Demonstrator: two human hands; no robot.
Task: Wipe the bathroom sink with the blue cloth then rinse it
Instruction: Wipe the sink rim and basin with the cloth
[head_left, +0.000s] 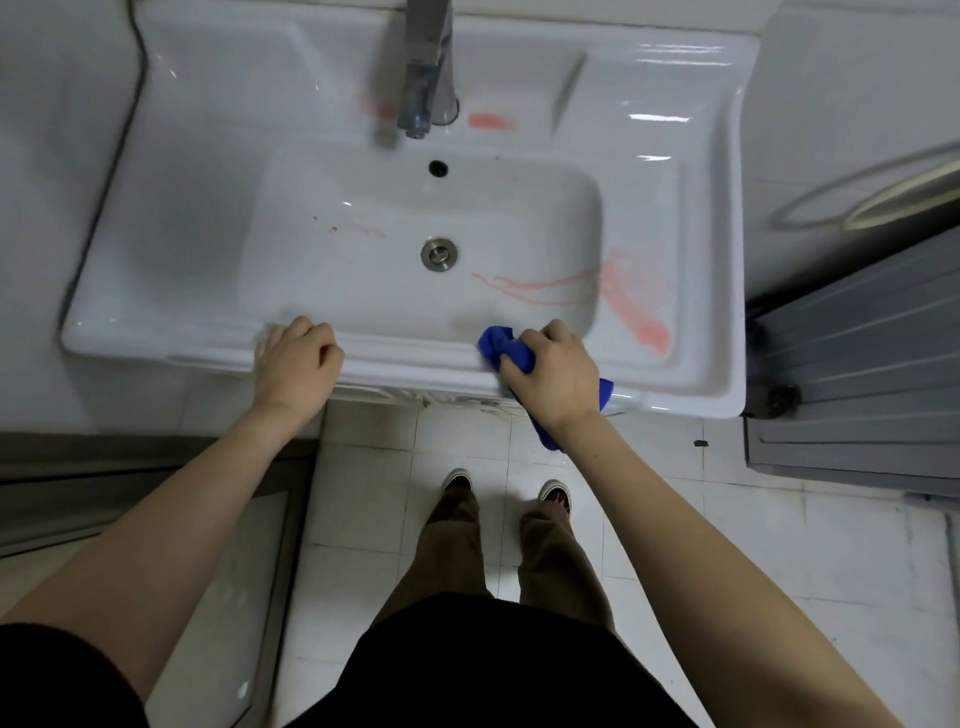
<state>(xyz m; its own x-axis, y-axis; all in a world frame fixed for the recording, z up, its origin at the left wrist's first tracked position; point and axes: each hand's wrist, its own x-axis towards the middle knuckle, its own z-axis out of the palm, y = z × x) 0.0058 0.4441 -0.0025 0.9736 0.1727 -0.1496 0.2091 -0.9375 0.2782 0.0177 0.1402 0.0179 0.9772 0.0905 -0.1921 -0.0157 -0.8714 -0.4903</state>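
Cloth bunched in right hand grip, tail hanging floorward; left hand clasps sink rim.

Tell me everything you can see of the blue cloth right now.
The blue cloth is bright blue soft fabric, bunched in the right hand, which grips it against the front rim of the sink. A wad sticks out left of the fingers; a tail hangs below the wrist. It lies apart from the pink smears.
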